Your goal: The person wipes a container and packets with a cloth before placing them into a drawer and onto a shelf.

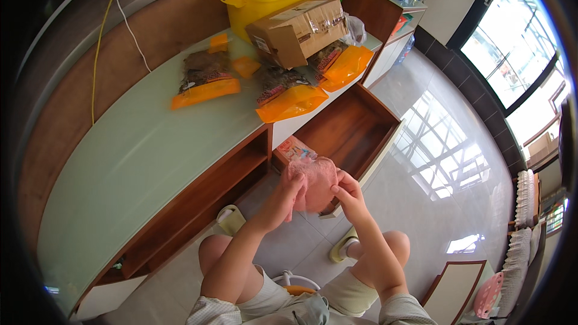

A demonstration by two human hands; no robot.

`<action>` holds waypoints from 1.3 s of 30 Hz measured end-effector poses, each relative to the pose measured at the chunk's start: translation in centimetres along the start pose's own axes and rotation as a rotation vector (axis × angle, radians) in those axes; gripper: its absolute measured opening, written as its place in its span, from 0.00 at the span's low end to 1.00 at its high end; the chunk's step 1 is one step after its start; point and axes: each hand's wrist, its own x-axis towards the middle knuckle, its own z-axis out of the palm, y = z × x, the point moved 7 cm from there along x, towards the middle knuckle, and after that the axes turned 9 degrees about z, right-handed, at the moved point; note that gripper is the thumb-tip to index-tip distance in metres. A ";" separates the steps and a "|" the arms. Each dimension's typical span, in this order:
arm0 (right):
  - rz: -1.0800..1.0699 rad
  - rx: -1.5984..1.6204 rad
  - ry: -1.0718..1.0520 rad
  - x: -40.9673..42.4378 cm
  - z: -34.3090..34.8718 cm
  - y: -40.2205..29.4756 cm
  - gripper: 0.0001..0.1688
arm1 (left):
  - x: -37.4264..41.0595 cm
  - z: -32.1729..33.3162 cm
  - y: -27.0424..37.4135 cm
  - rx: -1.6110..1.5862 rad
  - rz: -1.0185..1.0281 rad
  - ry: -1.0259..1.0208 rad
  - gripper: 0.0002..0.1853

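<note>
A pink cloth [318, 187] is stretched between my two hands, above the near end of a pulled-out wooden drawer [347, 126]. My left hand [293, 189] grips its bunched left side. At the right edge, my right hand [348, 192] pinches the cloth between thumb and fingers. Inside the drawer, by its left wall, lies a small printed box [295, 148], partly hidden behind the cloth.
Left of the drawer runs a glass-topped cabinet [135, 144]. Orange-edged plastic packets [291, 101], a cardboard box [300, 31] and a yellow plastic tub [239, 11] stand on it. A stool [295, 289] is below me. A pink helmet-like object [488, 295] sits at right.
</note>
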 end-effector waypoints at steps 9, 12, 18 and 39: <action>0.150 0.214 0.086 0.3 4.8 0.3 0.08 | -1.7 -3.3 0.9 0.142 0.180 0.006 0.19; 0.049 0.168 0.240 0.9 5.1 0.2 0.10 | -2.2 -3.3 0.1 -0.269 0.047 0.022 0.19; -0.146 0.172 0.263 2.2 7.0 -4.1 0.10 | -2.5 -1.8 -1.4 -1.286 -0.042 -0.232 0.21; -0.387 -0.688 0.203 4.9 12.7 -6.8 0.14 | -2.1 -5.9 2.9 -0.893 0.223 -0.004 0.24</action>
